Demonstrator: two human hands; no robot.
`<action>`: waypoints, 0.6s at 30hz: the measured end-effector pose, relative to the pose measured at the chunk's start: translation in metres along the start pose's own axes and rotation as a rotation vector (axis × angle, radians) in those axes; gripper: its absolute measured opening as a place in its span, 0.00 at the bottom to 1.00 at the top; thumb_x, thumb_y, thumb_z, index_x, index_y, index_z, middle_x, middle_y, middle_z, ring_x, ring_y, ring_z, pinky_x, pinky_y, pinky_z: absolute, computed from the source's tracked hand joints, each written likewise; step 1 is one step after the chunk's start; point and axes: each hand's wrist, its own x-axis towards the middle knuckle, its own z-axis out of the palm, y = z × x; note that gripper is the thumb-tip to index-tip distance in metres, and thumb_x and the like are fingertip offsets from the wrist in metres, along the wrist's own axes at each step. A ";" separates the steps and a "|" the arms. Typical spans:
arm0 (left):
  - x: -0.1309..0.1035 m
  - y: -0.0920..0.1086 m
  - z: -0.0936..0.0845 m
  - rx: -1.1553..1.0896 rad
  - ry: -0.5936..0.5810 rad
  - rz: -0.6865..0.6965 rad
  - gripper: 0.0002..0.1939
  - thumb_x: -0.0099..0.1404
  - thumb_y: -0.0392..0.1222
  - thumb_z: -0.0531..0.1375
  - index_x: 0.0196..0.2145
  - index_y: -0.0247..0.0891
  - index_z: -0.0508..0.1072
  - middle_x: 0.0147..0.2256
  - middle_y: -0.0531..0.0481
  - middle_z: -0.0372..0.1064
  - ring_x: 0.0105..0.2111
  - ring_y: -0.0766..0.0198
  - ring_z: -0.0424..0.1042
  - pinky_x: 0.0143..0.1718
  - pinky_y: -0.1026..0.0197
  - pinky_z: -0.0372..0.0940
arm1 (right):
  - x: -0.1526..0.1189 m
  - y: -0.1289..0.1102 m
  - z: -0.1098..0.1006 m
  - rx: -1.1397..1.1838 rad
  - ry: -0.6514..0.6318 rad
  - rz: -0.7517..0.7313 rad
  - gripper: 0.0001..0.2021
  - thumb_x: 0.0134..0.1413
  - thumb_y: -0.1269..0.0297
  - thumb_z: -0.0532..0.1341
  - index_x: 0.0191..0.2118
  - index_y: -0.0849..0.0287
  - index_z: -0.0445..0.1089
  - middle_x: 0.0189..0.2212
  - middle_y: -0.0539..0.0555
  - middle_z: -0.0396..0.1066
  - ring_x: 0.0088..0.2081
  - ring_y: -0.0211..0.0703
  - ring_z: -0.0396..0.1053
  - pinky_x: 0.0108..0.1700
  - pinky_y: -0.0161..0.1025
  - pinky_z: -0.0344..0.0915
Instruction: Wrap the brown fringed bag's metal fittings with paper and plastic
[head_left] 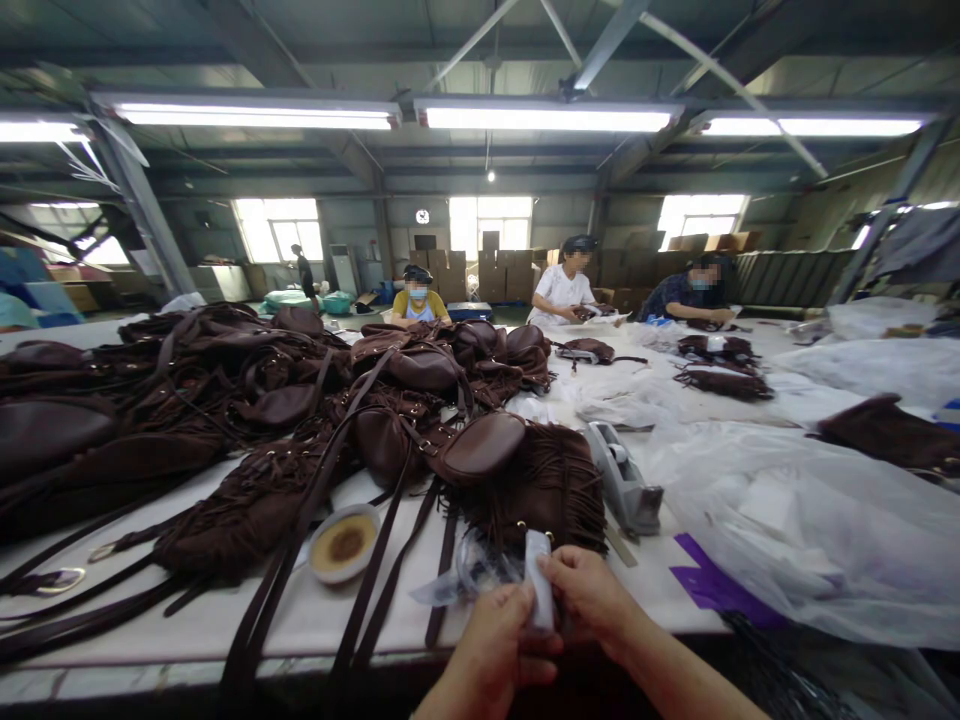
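Both my hands pinch a narrow white wrapped strip (538,565) upright near the table's front edge. My left hand (499,640) grips its lower left side, and my right hand (589,595) holds its right side with the thumb on it. Just beyond lies a dark brown fringed handbag (536,480), its gold rings close to the strip's top. Whether the strip is fastened to a ring, I cannot tell. Crumpled clear plastic (476,570) sits left of the strip. A grey tape dispenser (624,475) stands right of the bag.
Brown bags with long straps (247,390) are heaped on the left. A bowl of yellowish paste (345,543) stands before them. Plastic sheets (810,530) and purple tape (724,580) lie at right. Several co-workers (566,285) are across the table.
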 end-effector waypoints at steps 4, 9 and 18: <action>-0.015 -0.003 0.002 0.022 0.044 -0.002 0.29 0.52 0.62 0.69 0.38 0.34 0.73 0.33 0.46 0.73 0.27 0.66 0.72 0.24 0.67 0.65 | -0.008 0.007 0.004 0.121 -0.060 0.039 0.28 0.35 0.36 0.68 0.26 0.56 0.59 0.14 0.39 0.53 0.15 0.27 0.46 0.17 0.30 0.41; -0.009 -0.005 0.012 0.269 0.196 0.085 0.26 0.56 0.64 0.62 0.33 0.34 0.71 0.24 0.49 0.70 0.21 0.65 0.69 0.20 0.65 0.63 | -0.017 0.026 0.011 0.190 -0.104 0.078 0.27 0.38 0.38 0.67 0.29 0.56 0.61 0.15 0.41 0.58 0.14 0.27 0.49 0.16 0.30 0.38; -0.013 -0.011 0.015 0.514 0.189 0.288 0.26 0.63 0.64 0.56 0.33 0.36 0.75 0.26 0.47 0.71 0.27 0.58 0.71 0.22 0.63 0.64 | -0.011 0.031 0.016 0.042 0.094 -0.045 0.23 0.39 0.40 0.65 0.23 0.56 0.62 0.16 0.44 0.59 0.18 0.34 0.56 0.20 0.34 0.52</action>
